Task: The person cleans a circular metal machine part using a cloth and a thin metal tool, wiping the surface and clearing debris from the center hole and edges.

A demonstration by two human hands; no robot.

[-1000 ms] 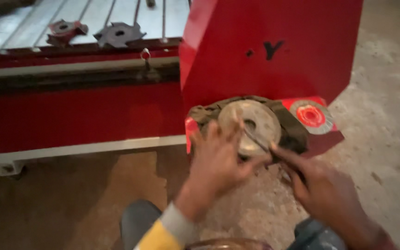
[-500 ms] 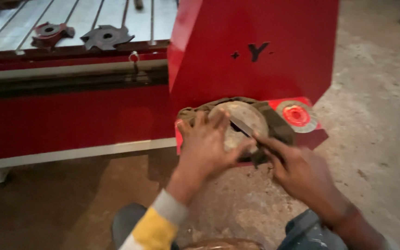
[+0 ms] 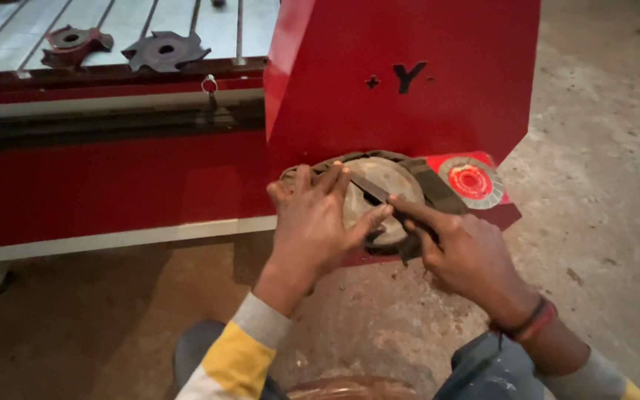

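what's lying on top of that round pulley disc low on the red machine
The left hand presses on the round disc, and a thin dark tool from the right hand crosses it. The disc's left part is covered.

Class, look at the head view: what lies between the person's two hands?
Between the left hand and right hand lie the round metal disc and a thin dark tool across it.

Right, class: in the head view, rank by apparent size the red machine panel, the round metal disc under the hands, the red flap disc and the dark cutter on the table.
1. red machine panel
2. round metal disc
3. dark cutter and red flap disc: alike; the cutter lies farther off, so unsure.
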